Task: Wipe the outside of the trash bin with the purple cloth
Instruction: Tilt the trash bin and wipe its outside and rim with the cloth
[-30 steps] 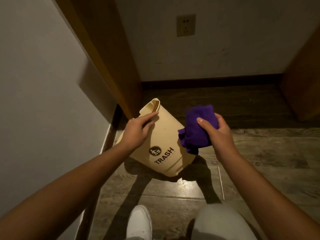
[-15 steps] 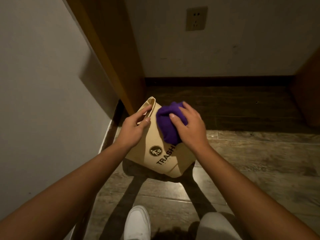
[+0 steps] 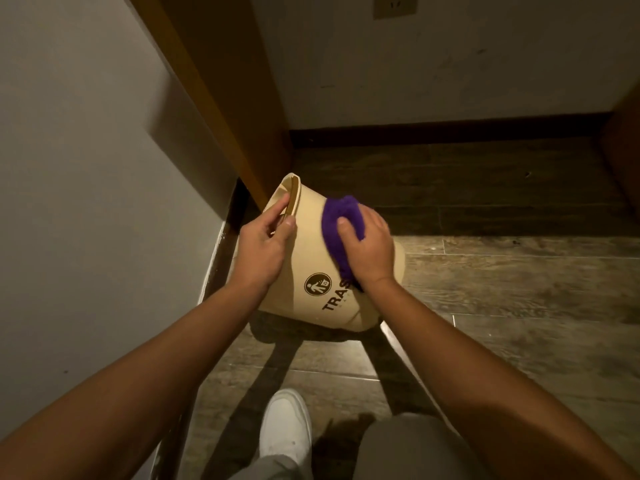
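Note:
A beige trash bin (image 3: 311, 258) with a dark figure logo and partly covered "TRASH" lettering is tipped away from me on the wooden floor, its open rim pointing to the far left. My left hand (image 3: 265, 244) grips that rim, thumb outside and fingers over the edge. Pressed flat against the bin's upper side is the purple cloth (image 3: 337, 233), bunched under my right hand (image 3: 369, 247). The bin's far side and inside are hidden.
A white wall (image 3: 86, 202) runs close along the left. A wooden panel (image 3: 221, 98) stands just behind the bin's rim, and a dark baseboard (image 3: 450, 131) lines the back wall. My white shoe (image 3: 285, 427) rests on the floor below the bin.
My right hand has brought the cloth from beside the bin onto its side and slid it across the surface. The left hand has shifted up to grip the rim, and the bin is tipped further.

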A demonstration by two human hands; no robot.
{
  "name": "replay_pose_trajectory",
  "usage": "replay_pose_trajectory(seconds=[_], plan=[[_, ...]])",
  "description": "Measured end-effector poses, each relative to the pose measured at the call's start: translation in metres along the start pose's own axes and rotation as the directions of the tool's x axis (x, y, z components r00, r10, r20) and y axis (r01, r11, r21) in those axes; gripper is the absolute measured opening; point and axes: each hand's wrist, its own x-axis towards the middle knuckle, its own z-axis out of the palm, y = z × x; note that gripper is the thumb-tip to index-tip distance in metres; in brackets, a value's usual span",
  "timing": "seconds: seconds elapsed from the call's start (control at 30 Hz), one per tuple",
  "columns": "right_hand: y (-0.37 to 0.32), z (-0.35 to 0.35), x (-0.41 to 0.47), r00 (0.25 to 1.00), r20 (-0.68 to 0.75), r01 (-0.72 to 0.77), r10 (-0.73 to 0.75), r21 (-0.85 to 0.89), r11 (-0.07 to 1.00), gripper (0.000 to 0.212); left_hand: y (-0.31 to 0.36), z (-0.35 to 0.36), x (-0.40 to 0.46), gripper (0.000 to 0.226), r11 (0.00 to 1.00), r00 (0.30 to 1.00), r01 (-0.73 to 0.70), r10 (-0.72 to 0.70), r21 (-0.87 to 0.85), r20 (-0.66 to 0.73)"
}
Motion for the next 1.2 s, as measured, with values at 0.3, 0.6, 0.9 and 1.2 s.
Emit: replay_pose_trajectory(seconds=[0.3,0.6,0.9,1.2], plan=[[0.059,-0.033,-0.011,0.915,-0.064,-0.383,0.399,0.175,0.907,0.046,0.002,-0.001,-0.009,0.042,0.999,1.000,0.022,-0.023,-0.024,-0.010],[-0.032,-0.011,0.023,0.998,-0.001,-0.055,0.057,0.182,0.982,0.033,0.017,0.016,-0.011,0.044,0.996,0.989,-0.063,0.053,0.067,0.139],[-0.021,0.020,-0.048,0.958,-0.039,0.280,-0.283,-0.070,0.957,0.059,0.014,0.010,0.001,0.045,0.999,0.989,-0.039,0.040,-0.011,0.142],[0.052,0.001,-0.070,0.949,0.098,0.316,-0.300,-0.259,0.913,0.070,0.029,0.014,0.023,0.048,0.984,0.984,0.174,-0.172,-0.041,0.045]])
